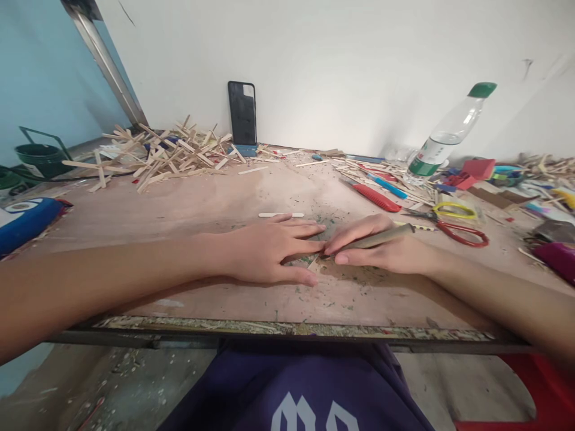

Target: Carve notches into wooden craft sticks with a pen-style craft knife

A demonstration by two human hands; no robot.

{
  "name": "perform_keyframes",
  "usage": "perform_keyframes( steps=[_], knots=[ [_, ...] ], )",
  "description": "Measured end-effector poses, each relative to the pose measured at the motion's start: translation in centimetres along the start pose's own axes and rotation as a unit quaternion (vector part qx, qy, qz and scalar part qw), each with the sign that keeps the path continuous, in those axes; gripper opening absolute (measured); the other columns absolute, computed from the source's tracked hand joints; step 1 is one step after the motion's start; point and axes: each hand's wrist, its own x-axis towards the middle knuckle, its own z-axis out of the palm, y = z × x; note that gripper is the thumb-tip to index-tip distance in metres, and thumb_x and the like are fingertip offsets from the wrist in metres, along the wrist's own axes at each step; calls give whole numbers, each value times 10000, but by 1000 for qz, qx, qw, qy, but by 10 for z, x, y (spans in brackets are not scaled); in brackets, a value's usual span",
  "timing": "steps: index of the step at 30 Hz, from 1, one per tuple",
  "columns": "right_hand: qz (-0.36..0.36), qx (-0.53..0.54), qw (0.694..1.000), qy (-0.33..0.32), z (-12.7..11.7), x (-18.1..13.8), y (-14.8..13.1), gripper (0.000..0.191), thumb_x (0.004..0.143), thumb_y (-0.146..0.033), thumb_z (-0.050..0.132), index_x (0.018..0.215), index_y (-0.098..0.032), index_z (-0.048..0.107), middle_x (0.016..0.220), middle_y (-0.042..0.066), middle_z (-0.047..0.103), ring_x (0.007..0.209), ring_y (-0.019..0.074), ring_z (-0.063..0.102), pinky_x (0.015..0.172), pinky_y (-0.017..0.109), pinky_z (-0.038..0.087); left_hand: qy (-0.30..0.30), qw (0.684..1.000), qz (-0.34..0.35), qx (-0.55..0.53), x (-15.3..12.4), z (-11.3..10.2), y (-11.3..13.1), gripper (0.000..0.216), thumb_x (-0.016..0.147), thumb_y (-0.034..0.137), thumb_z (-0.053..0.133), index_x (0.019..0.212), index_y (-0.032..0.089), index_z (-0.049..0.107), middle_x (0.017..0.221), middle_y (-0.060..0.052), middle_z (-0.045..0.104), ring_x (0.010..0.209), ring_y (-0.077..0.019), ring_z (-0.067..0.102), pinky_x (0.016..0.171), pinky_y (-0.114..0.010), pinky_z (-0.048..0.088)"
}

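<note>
My left hand [274, 250] lies flat on the table with its fingers stretched out and apart. A small pale wooden piece [313, 262] shows between its index finger and thumb. My right hand [381, 248] is closed around a slim olive-grey pen-shaped tool [381, 237], tilted with its lower end down near my left fingertips. Whether that end is a blade or a pen point, I cannot tell. Just beyond my left fingers lies a popsicle stick [281, 215]. Bits of green debris are scattered on the wood around both hands.
Loose popsicle sticks [173, 155] form a heap at the back left, beside a propped phone [243, 114]. On the right are a red utility knife [377, 197], scissors [460, 233] and a tilted plastic bottle [442, 143]. A blue pouch [29, 221] sits at the left edge.
</note>
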Motion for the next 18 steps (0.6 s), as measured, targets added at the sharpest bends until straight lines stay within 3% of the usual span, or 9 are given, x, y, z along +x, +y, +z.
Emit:
perform_keyframes(
  steps=[7, 18],
  knots=[
    [10, 11, 1000, -7, 0, 2, 0, 247, 927, -378, 970, 1122, -228, 954, 1097, 80, 918, 1009, 261, 875, 921, 339, 709, -4, 1000, -1, 12, 0, 0, 0, 799, 1155, 829, 418, 1746, 305, 541, 1899, -96, 356, 1783, -307, 320, 1479, -492, 162],
    [-1, 20, 1000, -8, -2, -1, 6, 260, 988, -421, 901, 1068, -177, 939, 1085, 115, 903, 1034, 260, 849, 961, 386, 686, -7, 1000, -4, -1, 0, -1, 1, 824, 1153, 828, 424, 1779, 296, 494, 1905, -118, 318, 1786, -334, 309, 1483, -570, 163]
  ],
)
